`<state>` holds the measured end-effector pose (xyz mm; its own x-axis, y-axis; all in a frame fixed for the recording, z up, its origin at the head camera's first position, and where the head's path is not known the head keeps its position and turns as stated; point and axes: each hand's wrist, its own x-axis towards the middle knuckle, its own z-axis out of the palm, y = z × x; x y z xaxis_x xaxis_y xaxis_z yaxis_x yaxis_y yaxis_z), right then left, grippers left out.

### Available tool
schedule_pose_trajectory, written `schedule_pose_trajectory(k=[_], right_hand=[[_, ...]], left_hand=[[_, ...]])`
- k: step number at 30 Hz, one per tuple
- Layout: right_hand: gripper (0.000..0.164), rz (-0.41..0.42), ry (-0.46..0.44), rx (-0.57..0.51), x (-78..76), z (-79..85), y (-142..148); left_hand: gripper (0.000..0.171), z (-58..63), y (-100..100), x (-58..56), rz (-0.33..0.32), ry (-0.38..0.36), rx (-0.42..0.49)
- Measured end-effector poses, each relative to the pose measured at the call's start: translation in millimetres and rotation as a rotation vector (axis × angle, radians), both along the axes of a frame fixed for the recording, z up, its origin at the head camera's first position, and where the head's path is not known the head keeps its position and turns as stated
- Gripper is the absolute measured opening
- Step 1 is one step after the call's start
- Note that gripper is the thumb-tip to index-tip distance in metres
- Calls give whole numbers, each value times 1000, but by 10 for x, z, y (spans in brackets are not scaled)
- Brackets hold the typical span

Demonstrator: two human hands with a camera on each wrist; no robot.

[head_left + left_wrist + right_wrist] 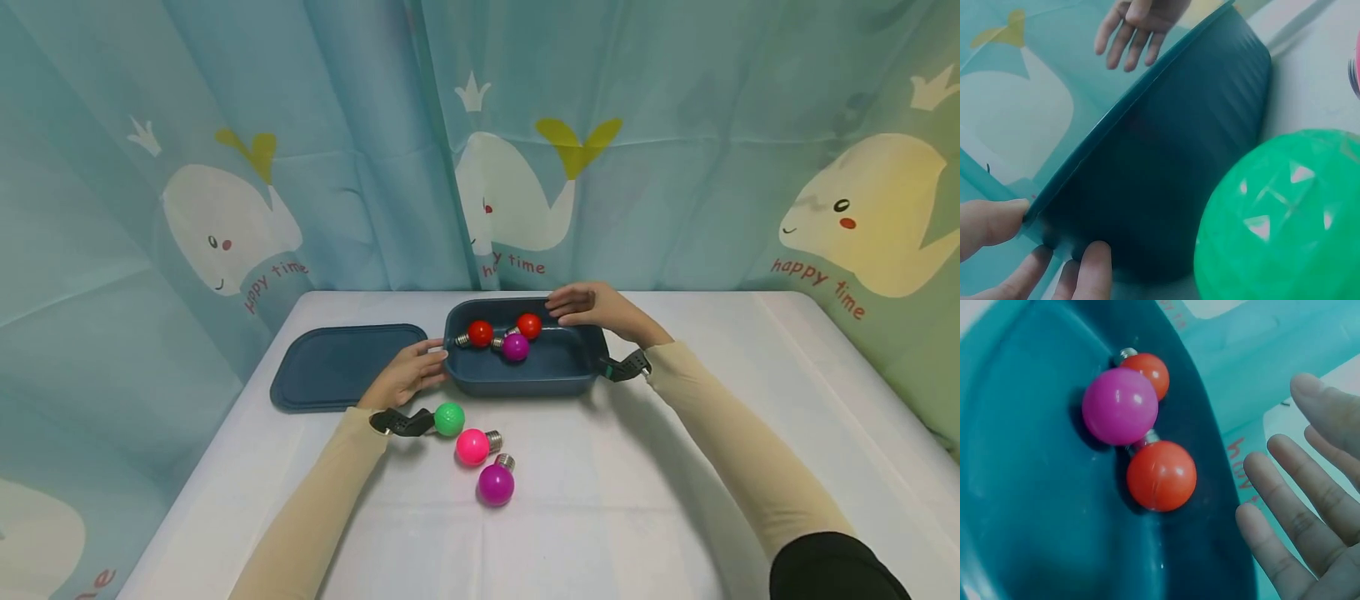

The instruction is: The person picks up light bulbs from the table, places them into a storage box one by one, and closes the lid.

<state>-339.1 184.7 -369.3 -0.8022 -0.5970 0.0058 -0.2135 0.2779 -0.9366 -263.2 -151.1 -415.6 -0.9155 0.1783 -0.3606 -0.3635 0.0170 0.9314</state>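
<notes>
A dark blue rectangular container (570, 387) sits at the table's far side, its opening facing up. Inside, toward its left half, lie two red light bulbs (481, 333) and a purple bulb (515, 347) with metal screw bases. My left hand (408, 372) is at the container's left end; in the left wrist view its fingertips (1096, 253) touch the rim and outer wall. Over the back right rim hovers my right hand (592, 307), its fingers (1297, 522) spread loosely and holding nothing. A green bulb (449, 419) lies beside my left wrist, its base hidden.
A flat dark blue lid (337, 367) lies left of the container. In front, on the white table (637, 517), are a pink bulb (472, 447) and another purple bulb (496, 485). A whale-print curtain (375, 167) hangs behind and along the sides.
</notes>
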Motion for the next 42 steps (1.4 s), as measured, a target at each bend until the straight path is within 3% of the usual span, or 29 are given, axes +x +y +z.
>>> schedule_pose_trajectory(k=[24, 30, 42], right_hand=[[47, 151, 37, 30, 512, 206, -116], [50, 228, 76, 61, 654, 236, -207], [47, 415, 133, 21, 880, 224, -370]], left_hand=[[54, -10, -13, 5, -12, 9, 4], [54, -12, -9, -9, -10, 5, 4], [54, -8, -3, -14, -7, 4, 6]])
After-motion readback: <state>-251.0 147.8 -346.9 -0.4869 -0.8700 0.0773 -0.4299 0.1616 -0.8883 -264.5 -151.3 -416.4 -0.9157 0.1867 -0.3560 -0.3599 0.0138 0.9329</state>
